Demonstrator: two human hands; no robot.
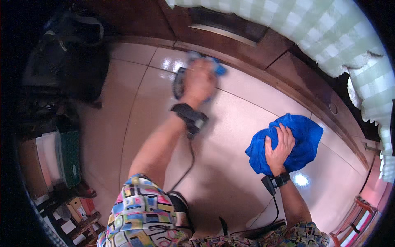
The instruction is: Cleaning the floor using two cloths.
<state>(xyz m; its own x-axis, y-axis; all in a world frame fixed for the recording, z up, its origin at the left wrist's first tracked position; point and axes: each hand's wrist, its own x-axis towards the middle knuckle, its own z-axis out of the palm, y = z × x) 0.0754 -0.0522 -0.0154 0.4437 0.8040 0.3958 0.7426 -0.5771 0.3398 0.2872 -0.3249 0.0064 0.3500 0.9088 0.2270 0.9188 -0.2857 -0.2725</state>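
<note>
My left hand (199, 80), blurred by motion, reaches far over the floor close to the base of the dark wood cabinet. Its fingers curl down over a blue and grey object (220, 68) whose kind the blur hides. A rounded dark grey part of it sticks out left of the hand. On the right, a bunched bright blue cloth (304, 138) lies on the tiles. My right hand (279, 146) presses onto its near left part, thumb apart and fingers bent into the folds. Black bands with small boxes and cables circle both wrists.
Glossy pale tiles (238, 111) form the floor. The dark wooden cabinet (230, 35) runs along the far side, and a green checked cloth (312, 29) hangs at upper right. A black bag (70, 57) and a shelf with folders (68, 156) stand at left.
</note>
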